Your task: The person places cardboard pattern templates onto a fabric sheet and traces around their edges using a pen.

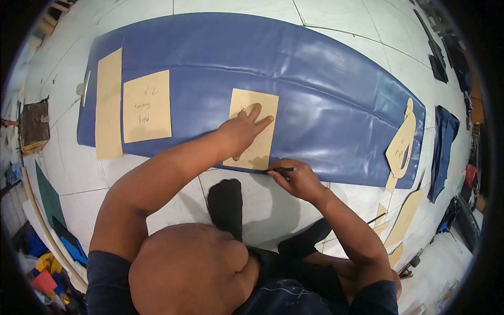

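Note:
My left hand lies on a tan cardboard template, fingers spread, pressing it against a large sheet of blue vinyl-like material. In my right hand is a dark pen, its tip at the template's lower right corner by the sheet's near edge. To the left, another template bears the handwriting "X2" and a few words. Beside that one stretches a long, narrow tan template. A curved template with a cut-out slot rests at the sheet's right end.
White floor tiles surround the sheet. More cut tan pieces lie at lower right, and a folded blue piece is beyond the right end. A brown box and colourful scraps sit at left. My dark-covered foot is near the sheet.

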A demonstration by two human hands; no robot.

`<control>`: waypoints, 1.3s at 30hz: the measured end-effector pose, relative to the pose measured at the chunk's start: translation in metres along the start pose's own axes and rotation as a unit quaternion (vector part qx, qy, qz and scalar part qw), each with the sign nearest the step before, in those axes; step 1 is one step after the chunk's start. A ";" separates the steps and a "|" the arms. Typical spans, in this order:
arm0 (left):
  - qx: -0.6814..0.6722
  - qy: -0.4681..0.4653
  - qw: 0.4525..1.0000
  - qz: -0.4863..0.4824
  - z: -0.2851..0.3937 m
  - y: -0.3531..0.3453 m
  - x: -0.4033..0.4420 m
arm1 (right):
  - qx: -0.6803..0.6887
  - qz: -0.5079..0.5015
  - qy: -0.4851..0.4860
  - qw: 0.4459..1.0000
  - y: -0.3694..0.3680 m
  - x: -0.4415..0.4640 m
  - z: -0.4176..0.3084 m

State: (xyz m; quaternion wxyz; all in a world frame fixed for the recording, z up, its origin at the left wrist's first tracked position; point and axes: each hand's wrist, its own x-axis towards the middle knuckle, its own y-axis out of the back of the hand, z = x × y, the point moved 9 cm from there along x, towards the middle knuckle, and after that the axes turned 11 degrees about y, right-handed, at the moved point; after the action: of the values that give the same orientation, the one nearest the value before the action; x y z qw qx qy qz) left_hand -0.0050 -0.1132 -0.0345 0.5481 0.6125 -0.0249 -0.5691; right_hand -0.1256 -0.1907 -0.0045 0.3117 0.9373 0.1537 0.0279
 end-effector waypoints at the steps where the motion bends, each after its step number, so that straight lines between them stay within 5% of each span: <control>1: 0.001 0.001 1.000 -0.001 -0.002 -0.004 0.001 | 0.001 0.001 0.001 1.000 -0.003 0.004 -0.003; 3: 0.020 -0.036 0.997 0.068 0.002 0.004 -0.003 | -0.013 0.014 0.001 1.000 -0.007 0.013 -0.010; 10: -0.014 -0.002 1.000 0.002 -0.005 -0.008 0.005 | -0.023 0.036 0.035 0.998 -0.041 0.049 -0.026; 12: 0.023 -0.044 0.992 0.120 -0.003 -0.006 0.008 | 0.009 0.034 0.017 0.999 -0.043 0.055 -0.028; 15: -0.001 -0.038 0.997 0.073 -0.003 -0.004 0.005 | 0.000 0.032 0.020 0.999 -0.044 0.050 -0.025; 23: 0.010 -0.033 0.999 0.042 0.002 -0.002 0.000 | -0.051 -0.007 -0.023 0.998 0.015 0.001 -0.008; 25: 0.007 -0.027 0.999 0.032 0.002 0.001 0.001 | 0.031 0.095 -0.070 0.992 0.050 0.002 -0.019; 31: -0.047 -0.029 0.998 0.019 -0.009 0.003 -0.008 | -0.128 0.043 -0.086 0.987 0.162 -0.050 0.000; 35: -0.018 -0.058 0.994 0.089 -0.015 0.011 -0.021 | -0.187 0.015 -0.239 0.953 0.217 -0.140 0.002; 39: -0.059 -0.063 0.982 0.169 -0.023 0.024 -0.036 | -0.238 -0.025 -0.254 0.937 0.237 -0.200 -0.003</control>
State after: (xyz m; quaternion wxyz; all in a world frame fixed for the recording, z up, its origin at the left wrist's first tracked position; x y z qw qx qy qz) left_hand 0.0129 -0.0845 0.0006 0.6684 0.5295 -0.1287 -0.5063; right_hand -0.2519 -0.4301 0.1471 0.5547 0.8076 0.0815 -0.1828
